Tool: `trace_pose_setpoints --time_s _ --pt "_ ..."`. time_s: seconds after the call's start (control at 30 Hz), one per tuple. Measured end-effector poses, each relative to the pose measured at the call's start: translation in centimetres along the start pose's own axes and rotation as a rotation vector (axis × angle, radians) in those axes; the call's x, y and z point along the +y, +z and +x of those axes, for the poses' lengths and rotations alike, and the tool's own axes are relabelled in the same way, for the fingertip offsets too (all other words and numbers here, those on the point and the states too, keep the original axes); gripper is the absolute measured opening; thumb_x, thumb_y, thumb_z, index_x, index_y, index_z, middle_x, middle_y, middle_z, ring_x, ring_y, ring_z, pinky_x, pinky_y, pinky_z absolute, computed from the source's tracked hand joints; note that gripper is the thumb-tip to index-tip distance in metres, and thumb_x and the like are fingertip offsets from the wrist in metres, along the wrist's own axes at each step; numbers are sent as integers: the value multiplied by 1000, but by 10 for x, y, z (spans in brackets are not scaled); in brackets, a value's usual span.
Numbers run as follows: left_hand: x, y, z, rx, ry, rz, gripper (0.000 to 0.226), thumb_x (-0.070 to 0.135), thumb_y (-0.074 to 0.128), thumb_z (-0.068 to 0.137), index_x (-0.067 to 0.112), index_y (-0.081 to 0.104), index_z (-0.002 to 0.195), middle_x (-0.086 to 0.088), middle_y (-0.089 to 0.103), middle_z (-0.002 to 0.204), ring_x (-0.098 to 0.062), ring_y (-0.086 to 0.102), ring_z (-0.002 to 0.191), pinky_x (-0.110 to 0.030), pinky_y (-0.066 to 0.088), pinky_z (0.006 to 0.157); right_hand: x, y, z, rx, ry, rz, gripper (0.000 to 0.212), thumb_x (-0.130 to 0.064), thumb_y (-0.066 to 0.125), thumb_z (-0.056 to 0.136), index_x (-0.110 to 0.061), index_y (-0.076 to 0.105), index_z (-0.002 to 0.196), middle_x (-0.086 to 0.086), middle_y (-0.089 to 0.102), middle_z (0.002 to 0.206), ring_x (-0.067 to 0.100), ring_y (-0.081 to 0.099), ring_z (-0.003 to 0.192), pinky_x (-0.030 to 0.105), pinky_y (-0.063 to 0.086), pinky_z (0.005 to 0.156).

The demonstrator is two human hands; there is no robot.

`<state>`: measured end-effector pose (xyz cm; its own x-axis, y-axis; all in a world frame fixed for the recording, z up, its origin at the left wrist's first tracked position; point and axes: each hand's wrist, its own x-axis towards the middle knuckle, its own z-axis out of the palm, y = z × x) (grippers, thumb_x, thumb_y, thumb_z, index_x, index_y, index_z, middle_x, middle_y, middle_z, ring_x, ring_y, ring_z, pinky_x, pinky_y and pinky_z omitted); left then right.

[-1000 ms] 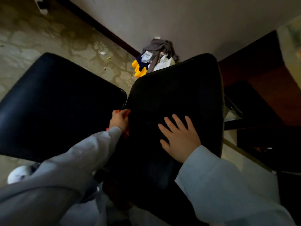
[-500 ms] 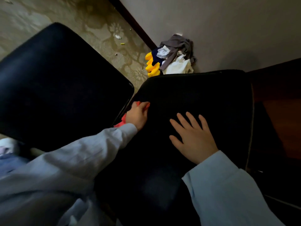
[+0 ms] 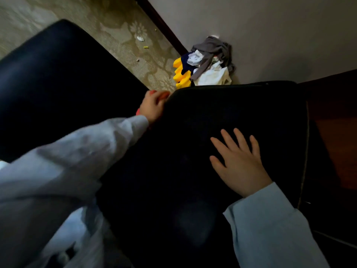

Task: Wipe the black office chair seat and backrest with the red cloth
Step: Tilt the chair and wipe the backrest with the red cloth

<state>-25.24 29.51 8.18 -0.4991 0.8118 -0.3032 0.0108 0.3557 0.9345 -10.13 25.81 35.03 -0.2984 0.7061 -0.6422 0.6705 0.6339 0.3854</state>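
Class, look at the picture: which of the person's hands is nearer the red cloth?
Left. The left hand grips the red cloth at the black cushion's edge; the right hand rests flat on that cushion, well to the cloth's right.

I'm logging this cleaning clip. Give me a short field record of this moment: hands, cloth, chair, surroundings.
left hand: grips the red cloth at the left edge of the right pad
right hand: flat, fingers spread, on the right pad
left pad: black, no hand on it
seat or backrest: cannot tell which pad is which
floor: patterned, clothes pile against the wall
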Motion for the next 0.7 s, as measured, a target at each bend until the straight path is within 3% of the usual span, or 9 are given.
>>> trace_pose_setpoints --time_s 0.13,0.3,0.57,0.7 --pt "-10 39 37 -53 -54 61 31 22 47 93 18 62 121 -16 58 119 -30 50 117 -30 37 98 3 2 5 -17 7 19 53 -44 24 99 -33 8 148 -7 -8 158 15 -19 142 41 -19 111" --pt "9 56 24 -7 -114 150 35 26 43 96 24 52 130 -14 48 129 -32 47 120 -35 36 97 5 4 7 -53 -9 21 54 -45 23 99 -33 5 148 -5 -11 158 17 -21 142 43 -20 110" --pt "48 34 -73 -201 309 32 37 18 49 94 23 54 130 -12 50 123 -24 51 116 -28 37 98 8 -1 6 -100 -53 75 55 -48 22 98 -36 2 148 -8 -12 157 13 -21 142 42 -21 110" --pt "67 -2 -110 -488 473 -112 39 29 48 89 20 56 127 -3 50 117 -6 50 108 -14 36 97 10 -6 4 -63 -52 137 55 -47 22 98 -36 3 148 -9 -10 158 12 -19 142 37 -18 112"
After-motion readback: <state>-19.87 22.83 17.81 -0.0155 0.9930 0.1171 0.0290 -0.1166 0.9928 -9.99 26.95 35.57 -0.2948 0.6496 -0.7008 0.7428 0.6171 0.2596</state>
